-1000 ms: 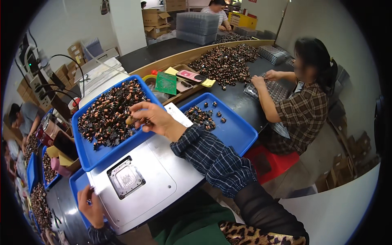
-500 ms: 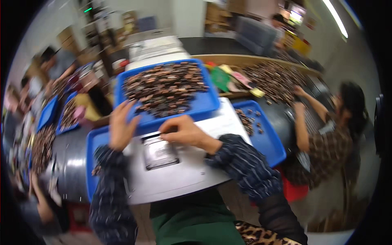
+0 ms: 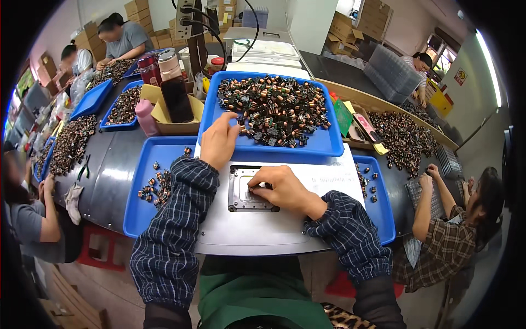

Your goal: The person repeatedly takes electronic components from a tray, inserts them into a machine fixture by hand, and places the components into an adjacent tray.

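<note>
My right hand is over a dark-rimmed rectangular metal fixture on a white board. Its thumb and fingers pinch a small dark part, mostly hidden by them. My left hand reaches over the near left rim of a raised blue tray, fingertips beside the heap of small copper-and-black coil parts. Its thumb and forefinger look slightly apart, and I see nothing between them. Both forearms wear dark checked sleeves.
Lower blue trays with loose coil parts flank the board. Left of the raised tray stand a yellow carton holding a phone, and a pink bottle. More parts are heaped at right, where a co-worker sits.
The view has turned, so everything sits further right. My right hand has come from the fixture's upper edge to over its middle. My left hand has moved onto the raised tray's rim beside the parts.
</note>
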